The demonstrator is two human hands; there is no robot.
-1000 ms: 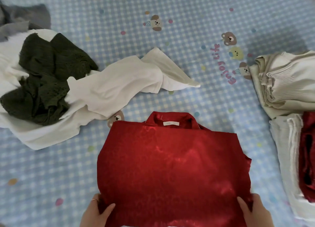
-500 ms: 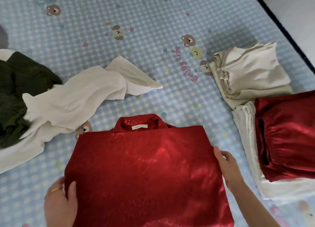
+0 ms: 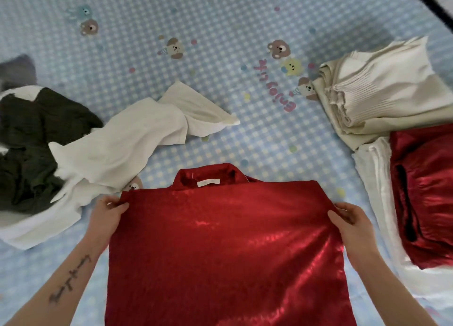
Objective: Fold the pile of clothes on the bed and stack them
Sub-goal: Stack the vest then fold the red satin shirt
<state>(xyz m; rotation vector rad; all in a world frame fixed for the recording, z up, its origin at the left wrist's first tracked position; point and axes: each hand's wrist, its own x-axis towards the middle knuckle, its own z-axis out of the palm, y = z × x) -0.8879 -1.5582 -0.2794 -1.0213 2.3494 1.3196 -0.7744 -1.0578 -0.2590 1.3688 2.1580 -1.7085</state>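
Note:
A shiny red satin shirt [image 3: 225, 247] lies flat in front of me on the bed, collar and label pointing away. My left hand [image 3: 107, 211] pinches its upper left corner. My right hand [image 3: 350, 218] pinches the upper right corner. To the left sits an unfolded heap: a dark green knit [image 3: 36, 139] on a white garment [image 3: 117, 149]. On the right stands folded clothing: a cream ribbed top [image 3: 382, 90], and a red satin piece [image 3: 426, 198] on a white folded one [image 3: 377, 203].
The bed has a blue checked sheet [image 3: 220, 56] with bear prints. A grey garment [image 3: 14, 68] shows at the far left edge. The bed's dark edge [image 3: 431, 4] runs across the top right corner.
Both hands moved from the shirt's near lower edge up along its sides to the top corners, where they now pinch the cloth. The view shifted to the right.

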